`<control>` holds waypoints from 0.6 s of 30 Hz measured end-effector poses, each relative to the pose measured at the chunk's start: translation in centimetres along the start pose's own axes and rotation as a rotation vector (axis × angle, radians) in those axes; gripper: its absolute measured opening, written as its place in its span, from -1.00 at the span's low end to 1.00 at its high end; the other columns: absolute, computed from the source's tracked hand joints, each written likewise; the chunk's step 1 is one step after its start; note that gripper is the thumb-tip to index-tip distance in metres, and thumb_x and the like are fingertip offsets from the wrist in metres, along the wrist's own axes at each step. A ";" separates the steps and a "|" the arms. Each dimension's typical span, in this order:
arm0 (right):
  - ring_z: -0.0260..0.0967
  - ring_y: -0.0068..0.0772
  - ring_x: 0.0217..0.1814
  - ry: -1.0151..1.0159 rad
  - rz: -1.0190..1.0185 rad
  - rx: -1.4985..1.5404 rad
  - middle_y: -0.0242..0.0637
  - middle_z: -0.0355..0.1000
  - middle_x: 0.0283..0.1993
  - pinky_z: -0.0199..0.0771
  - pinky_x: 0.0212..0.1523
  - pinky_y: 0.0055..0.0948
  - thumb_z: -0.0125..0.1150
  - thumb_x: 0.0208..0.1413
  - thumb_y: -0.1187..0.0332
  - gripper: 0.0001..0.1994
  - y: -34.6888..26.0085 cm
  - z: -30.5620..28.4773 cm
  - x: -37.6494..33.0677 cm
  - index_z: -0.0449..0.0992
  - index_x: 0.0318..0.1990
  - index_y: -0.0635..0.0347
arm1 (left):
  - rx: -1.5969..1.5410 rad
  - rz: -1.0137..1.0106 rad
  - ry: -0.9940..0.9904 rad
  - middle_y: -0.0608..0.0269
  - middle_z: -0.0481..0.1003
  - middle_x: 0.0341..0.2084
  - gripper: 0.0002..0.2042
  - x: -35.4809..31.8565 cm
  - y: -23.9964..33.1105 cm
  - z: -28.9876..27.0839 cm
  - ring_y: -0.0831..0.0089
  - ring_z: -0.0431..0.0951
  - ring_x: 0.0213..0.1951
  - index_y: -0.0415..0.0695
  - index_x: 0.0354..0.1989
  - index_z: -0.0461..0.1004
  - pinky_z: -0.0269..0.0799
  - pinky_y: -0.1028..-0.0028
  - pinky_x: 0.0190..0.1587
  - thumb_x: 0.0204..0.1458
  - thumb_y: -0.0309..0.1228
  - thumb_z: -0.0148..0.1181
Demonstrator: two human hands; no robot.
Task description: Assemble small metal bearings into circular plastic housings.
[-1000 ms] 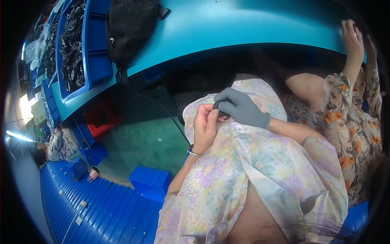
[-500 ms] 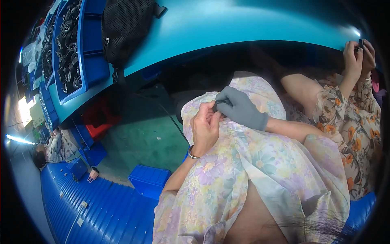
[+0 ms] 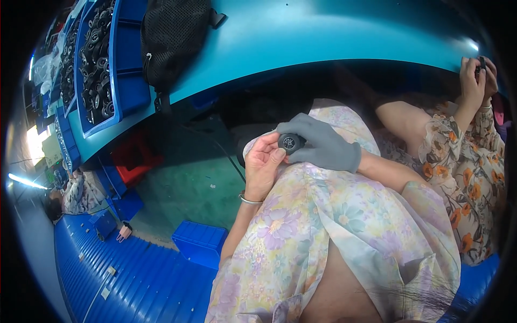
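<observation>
**Small black wheel held between both hands over the lap**

Head view. A teal table (image 3: 334, 32) curves across the top, well above and beyond both hands. On it, up and to the left of the hands, lies a black mesh bag (image 3: 172, 37), and farther left stand blue bins (image 3: 126, 64) filled with small dark wheel-like parts. Below the table edge the floor (image 3: 188, 183) is green, to the left of the hands; a red crate (image 3: 134, 156) and a blue crate (image 3: 199, 242) rest on it, the blue one below and left of the left hand. A ribbed blue surface (image 3: 107, 280) fills the lower left corner.

The left hand (image 3: 264, 167), bare with a thin metal bangle (image 3: 249, 199) at the wrist, is curled with its palm turned up, thumb and fingers closed on a small black wheel (image 3: 290, 142). The right hand (image 3: 323, 145), in a grey glove, comes in from the right and closes over the same wheel from above and behind, its fingers wrapped round it. The wheel sits at the left hand's fingertips, pressed against the gloved fingers, its hub facing the camera. Both hands hover over a floral dress (image 3: 334, 231) covering the lap.

Far to the right of the gloved hand, another person's hands (image 3: 476, 75) hold a small dark part near the table edge.
</observation>
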State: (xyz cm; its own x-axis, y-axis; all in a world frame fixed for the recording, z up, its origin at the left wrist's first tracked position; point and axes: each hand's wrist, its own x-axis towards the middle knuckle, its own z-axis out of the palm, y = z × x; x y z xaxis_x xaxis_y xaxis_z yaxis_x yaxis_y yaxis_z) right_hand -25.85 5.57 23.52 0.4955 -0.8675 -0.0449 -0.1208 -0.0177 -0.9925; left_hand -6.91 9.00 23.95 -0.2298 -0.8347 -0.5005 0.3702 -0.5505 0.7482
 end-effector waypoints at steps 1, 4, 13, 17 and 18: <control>0.31 -0.19 -0.13 0.001 0.000 0.000 -0.19 0.30 -0.18 0.34 -0.09 -0.33 0.32 -0.11 0.35 -0.54 -0.1 -0.1 0.1 0.38 0.01 0.19 | 0.000 0.000 -0.001 0.18 0.48 -0.24 -0.64 0.0 -0.2 -0.2 0.53 0.48 -0.30 -0.32 0.07 0.29 0.45 0.55 -0.23 0.08 -0.57 0.14; 0.32 -0.20 -0.14 -0.036 0.017 -0.046 -0.18 0.31 -0.17 0.36 -0.13 -0.33 0.32 -0.12 0.35 -0.55 -0.5 -0.1 0.2 0.38 -0.02 0.19 | -0.090 -0.002 -0.019 0.18 0.48 -0.22 -0.64 0.1 -0.4 -0.2 0.55 0.47 -0.27 -0.30 0.05 0.31 0.42 0.57 -0.21 0.07 -0.53 0.18; 0.36 -0.31 -0.18 0.006 -0.034 0.042 -0.27 0.35 -0.22 0.39 -0.16 -0.38 0.31 -0.14 0.38 -0.61 -0.8 -0.1 1.0 0.43 -0.08 0.19 | -0.310 -0.028 0.001 0.21 0.47 -0.13 -0.56 0.3 0.7 1.1 0.54 0.46 -0.19 -0.19 0.12 0.23 0.37 0.55 -0.16 0.07 -0.49 0.20; 0.37 -0.44 -0.16 0.089 0.127 0.354 -0.30 0.38 -0.18 0.40 -0.15 -0.46 0.29 -0.12 0.44 -0.62 -0.4 1.0 0.8 0.44 -0.07 0.21 | -0.249 0.058 -0.040 0.19 0.46 -0.13 -0.57 0.5 0.6 0.7 0.52 0.46 -0.17 -0.22 0.11 0.23 0.39 0.53 -0.16 0.07 -0.47 0.20; 0.38 -0.49 -0.17 0.130 0.145 0.431 -0.31 0.40 -0.17 0.41 -0.15 -0.49 0.27 -0.10 0.45 -0.63 -0.4 1.2 0.8 0.44 -0.06 0.23 | -0.192 0.109 -0.050 0.18 0.46 -0.13 -0.57 0.6 0.6 0.7 0.51 0.47 -0.16 -0.23 0.10 0.23 0.41 0.52 -0.15 0.07 -0.47 0.20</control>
State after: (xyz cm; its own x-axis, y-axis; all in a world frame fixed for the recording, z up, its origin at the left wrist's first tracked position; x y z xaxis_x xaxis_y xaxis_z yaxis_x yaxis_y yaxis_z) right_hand -24.43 5.51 23.75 0.3847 -0.9013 -0.1993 0.2010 0.2926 -0.9349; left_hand -7.41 8.16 24.41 -0.2214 -0.8916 -0.3951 0.5589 -0.4480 0.6978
